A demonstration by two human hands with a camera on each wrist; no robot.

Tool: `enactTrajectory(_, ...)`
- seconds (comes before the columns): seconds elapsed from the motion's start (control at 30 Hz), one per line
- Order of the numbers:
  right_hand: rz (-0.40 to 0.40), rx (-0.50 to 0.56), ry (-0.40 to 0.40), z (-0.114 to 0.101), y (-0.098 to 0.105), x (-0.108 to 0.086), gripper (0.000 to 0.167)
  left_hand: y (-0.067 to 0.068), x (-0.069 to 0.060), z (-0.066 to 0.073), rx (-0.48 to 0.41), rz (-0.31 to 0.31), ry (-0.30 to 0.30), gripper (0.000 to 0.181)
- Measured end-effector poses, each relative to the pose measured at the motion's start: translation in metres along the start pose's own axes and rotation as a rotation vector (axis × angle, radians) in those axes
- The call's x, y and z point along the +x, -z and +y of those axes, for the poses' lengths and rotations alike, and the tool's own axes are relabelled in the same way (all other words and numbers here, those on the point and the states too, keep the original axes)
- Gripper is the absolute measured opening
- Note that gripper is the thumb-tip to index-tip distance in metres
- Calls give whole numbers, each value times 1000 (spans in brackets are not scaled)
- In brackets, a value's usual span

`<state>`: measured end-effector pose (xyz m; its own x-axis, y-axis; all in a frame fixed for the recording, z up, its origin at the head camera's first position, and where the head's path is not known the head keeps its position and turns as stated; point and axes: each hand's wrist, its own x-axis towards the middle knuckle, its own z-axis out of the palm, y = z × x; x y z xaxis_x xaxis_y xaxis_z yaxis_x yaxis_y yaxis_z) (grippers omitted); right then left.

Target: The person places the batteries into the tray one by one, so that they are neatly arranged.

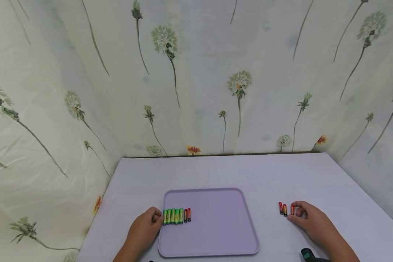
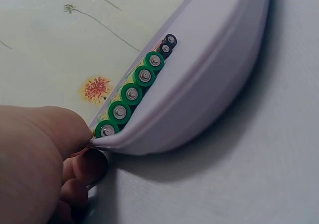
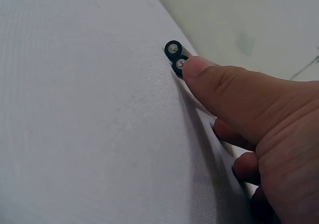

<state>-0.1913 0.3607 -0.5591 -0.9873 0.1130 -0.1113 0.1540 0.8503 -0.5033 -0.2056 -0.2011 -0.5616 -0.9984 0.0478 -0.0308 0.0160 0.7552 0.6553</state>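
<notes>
My left hand (image 1: pixel 145 226) grips the left rim of a lilac tray (image 1: pixel 216 233), thumb on top and fingers curled beneath. Beside that hand, several green batteries (image 1: pixel 172 216) stand in a row inside the tray, with two thinner red-and-black batteries (image 1: pixel 187 215) at the row's right end. Right of the tray, my right hand (image 1: pixel 311 220) pinches a small red battery (image 1: pixel 293 210) between thumb and fingers. Two more red-and-black batteries (image 1: pixel 283 209) lie on the table just left of it. In the right wrist view, the thumb (image 3: pixel 214 82) hides the held battery.
A white cloth covers the table (image 1: pixel 216 173). Close to my right forearm, a dark object (image 1: pixel 309 254) shows partly at the bottom edge. Floral-printed sheeting (image 1: pixel 203 72) hangs behind the table and along its sides.
</notes>
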Motion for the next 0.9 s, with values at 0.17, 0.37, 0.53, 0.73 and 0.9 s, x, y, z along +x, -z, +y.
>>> enactTrajectory(0.17,13,4,10,0,0,-2,70,-1,0,0,7,5,-5,10)
enactTrajectory(0.37,42,-2,48,0,1,-3,67,-2,1,0,6,1,9,10)
enactTrajectory(0.53,57,2,60,-2,1,-3,65,-2,2,1,14,7,10,10)
enactTrajectory(0.73,80,11,77,-5,0,-4,62,0,1,4,14,4,7,11)
enactTrajectory(0.9,80,21,81,-7,-2,-3,62,1,0,3,14,-1,4,11)
